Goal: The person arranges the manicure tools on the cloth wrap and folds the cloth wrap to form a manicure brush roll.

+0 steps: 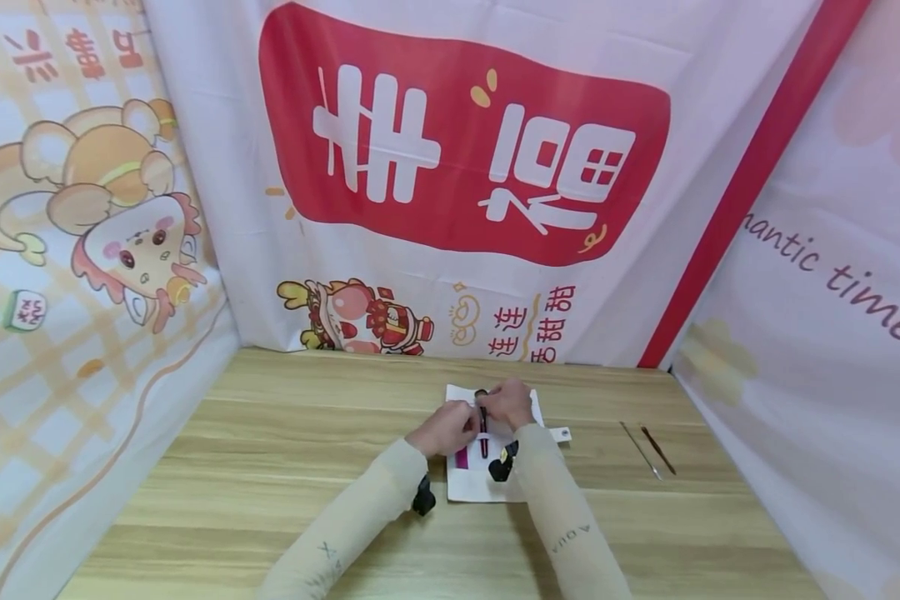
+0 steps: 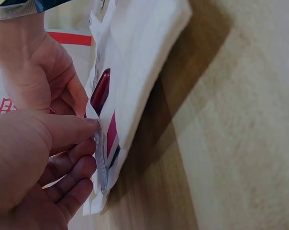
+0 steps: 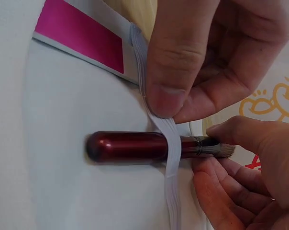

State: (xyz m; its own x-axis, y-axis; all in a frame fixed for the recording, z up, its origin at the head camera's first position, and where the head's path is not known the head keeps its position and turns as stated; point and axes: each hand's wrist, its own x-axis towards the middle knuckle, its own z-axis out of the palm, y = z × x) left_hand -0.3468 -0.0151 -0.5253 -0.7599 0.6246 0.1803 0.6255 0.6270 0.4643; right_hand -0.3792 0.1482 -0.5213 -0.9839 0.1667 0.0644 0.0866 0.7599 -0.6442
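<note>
A white fabric brush roll (image 1: 468, 487) lies spread on the table. My left hand (image 1: 450, 427) pinches its white elastic band (image 3: 173, 158) between thumb and fingers, lifting it a little from the cloth. Under the band runs a makeup brush (image 3: 130, 147) with a glossy dark red handle, its rounded end pointing toward me in the head view. My right hand (image 1: 508, 402) grips this brush by the ferrule, close to its short bristles (image 3: 226, 151). Beside the brush, a white label with a magenta rectangle (image 3: 82, 36) reaches up to the band.
Right of the roll, a thin light stick (image 1: 640, 450) and a slim reddish-brown stick (image 1: 658, 450) lie on the wooden table (image 1: 307, 425). A strap with a metal snap (image 1: 562, 434) sticks out from the roll's right side. Printed cloth walls (image 1: 465, 308) enclose the table's back and sides.
</note>
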